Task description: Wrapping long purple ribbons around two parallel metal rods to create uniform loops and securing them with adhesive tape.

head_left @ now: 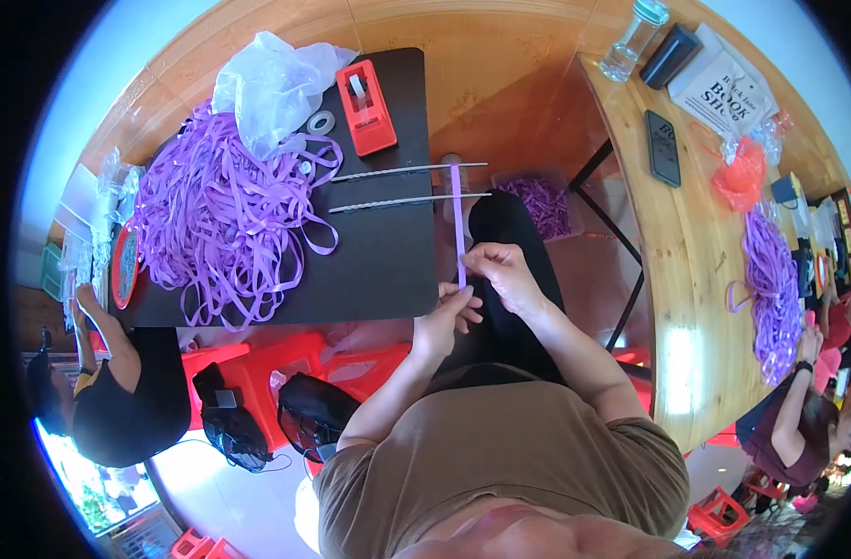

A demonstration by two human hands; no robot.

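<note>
A narrow purple ribbon (458, 224) runs across two thin metal rods (398, 172) that jut past the right edge of the black table. Its near end is pinched between thumb and finger of my left hand (441, 321). Just above that, my right hand (506, 275) has its fingertips closed on the same ribbon from the right side. Both hands are over my lap, beside the table. A large tangled heap of purple ribbon (220, 214) covers the table's left part.
On the black table (379, 279) are a red tape dispenser (368, 121), a tape roll (321, 123) and a clear plastic bag (272, 88). A lidded bin of purple pieces (537, 207) is below. Right, a wooden table (672, 289) bears a phone (663, 149) and more ribbon. People sit on both sides.
</note>
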